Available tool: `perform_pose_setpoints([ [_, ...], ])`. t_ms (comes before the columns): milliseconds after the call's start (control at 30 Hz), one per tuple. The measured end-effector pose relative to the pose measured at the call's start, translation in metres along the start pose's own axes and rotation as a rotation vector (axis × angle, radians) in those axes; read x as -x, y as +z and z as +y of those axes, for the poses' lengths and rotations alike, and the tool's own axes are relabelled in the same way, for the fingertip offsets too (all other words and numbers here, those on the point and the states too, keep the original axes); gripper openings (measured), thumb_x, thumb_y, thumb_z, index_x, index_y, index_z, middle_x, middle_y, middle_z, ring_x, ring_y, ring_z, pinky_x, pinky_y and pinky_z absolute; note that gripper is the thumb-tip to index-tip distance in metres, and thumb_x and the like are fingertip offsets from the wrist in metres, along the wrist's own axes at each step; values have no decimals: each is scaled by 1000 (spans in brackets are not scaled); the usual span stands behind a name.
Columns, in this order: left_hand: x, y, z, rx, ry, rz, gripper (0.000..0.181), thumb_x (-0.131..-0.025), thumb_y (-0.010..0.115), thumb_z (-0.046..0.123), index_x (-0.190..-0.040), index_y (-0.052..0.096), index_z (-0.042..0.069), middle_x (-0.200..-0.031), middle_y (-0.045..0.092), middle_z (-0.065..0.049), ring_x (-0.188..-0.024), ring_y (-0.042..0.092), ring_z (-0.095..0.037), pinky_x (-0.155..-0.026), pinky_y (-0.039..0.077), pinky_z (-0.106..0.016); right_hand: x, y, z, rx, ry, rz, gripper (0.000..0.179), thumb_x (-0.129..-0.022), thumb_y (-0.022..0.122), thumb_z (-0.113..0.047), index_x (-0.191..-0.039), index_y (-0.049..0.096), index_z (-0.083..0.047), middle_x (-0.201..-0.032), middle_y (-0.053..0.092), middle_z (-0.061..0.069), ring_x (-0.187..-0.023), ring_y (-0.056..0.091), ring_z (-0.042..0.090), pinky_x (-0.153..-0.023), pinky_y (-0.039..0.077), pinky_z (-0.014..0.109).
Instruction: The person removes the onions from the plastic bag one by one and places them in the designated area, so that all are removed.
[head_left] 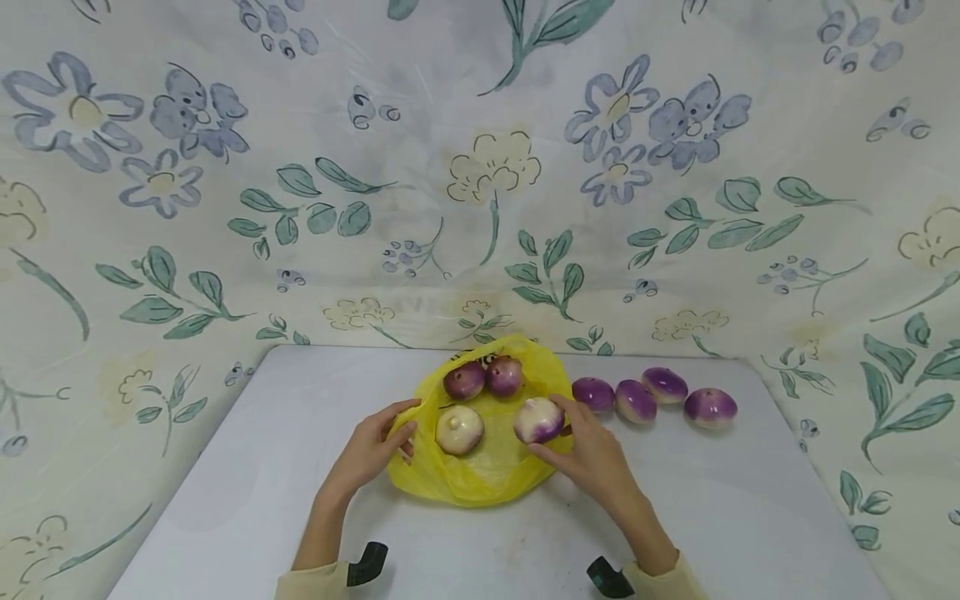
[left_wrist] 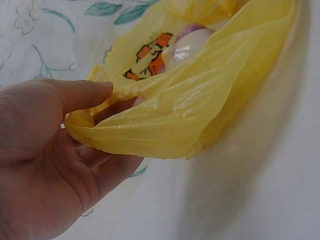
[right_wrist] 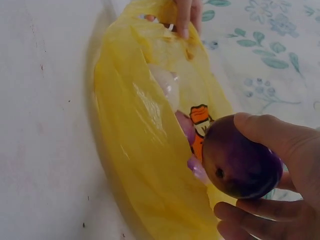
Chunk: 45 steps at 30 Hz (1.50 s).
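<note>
A yellow plastic bag [head_left: 480, 487] lies on the table with its mouth spread wide. Inside it I see a pale turnip [head_left: 459, 430] and two purple turnips [head_left: 464, 381] behind. My left hand [head_left: 382, 442] grips the bag's left rim, thumb on the inner side and fingers beneath, as the left wrist view also shows. Over the right part of the bag's mouth, my right hand [head_left: 588, 450] holds a glossy purple-and-white turnip [head_left: 538, 420] between thumb and fingers. In the right wrist view this turnip [right_wrist: 240, 160] shows a dark spot on its purple side.
To the right of the bag, several purple turnips [head_left: 636, 402] sit on the white table [head_left: 225, 450]. A flower-printed cloth [head_left: 420, 233] rises behind the table's far edge. A dark curved device [head_left: 367, 564] is at the left wrist, and another device [head_left: 609, 577] is at the right.
</note>
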<state>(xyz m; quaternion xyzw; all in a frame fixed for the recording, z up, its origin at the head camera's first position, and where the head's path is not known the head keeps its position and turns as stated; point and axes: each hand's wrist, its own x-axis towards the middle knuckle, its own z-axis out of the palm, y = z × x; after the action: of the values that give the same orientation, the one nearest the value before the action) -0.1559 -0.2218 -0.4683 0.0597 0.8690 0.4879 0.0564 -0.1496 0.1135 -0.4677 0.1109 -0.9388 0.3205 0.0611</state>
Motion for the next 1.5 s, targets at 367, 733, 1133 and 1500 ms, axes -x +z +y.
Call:
perform_pose_setpoints([
  [367,-3,0,1,1,8,-18,42,-100,57,17,-140,51,11,-77,66,-10,-66,63,-17,-64,55,-24,2,-12,12,-28,-5,6,79,-77,80,-48,-142,45,-20,-130,58,9,-98,63,18,-82,55,37],
  [733,-3,-1,0,1,4,-19,42,-100,57,18,-141,51,12,-78,66,-11,-67,64,-19,-65,55,-25,7,-18,30,-50,-59,38,78,-76,81,-48,-140,47,-20,-128,60,5,-95,65,14,-77,56,30],
  [1133,0,-1,-2,2,-4,-10,42,-100,57,18,-141,51,12,-78,66,-10,-67,64,-20,-65,55,-24,12,-31,52,-59,-43,24,77,-76,83,-42,-139,48,-19,-125,60,6,-94,66,18,-67,53,21],
  [1500,0,-2,-2,-7,-3,-5,42,-100,57,18,-141,51,11,-77,66,-9,-67,63,-19,-65,54,-23,7,-37,75,-21,-76,-2,74,-77,83,-39,-138,50,-13,-128,63,9,-94,64,18,-76,56,32],
])
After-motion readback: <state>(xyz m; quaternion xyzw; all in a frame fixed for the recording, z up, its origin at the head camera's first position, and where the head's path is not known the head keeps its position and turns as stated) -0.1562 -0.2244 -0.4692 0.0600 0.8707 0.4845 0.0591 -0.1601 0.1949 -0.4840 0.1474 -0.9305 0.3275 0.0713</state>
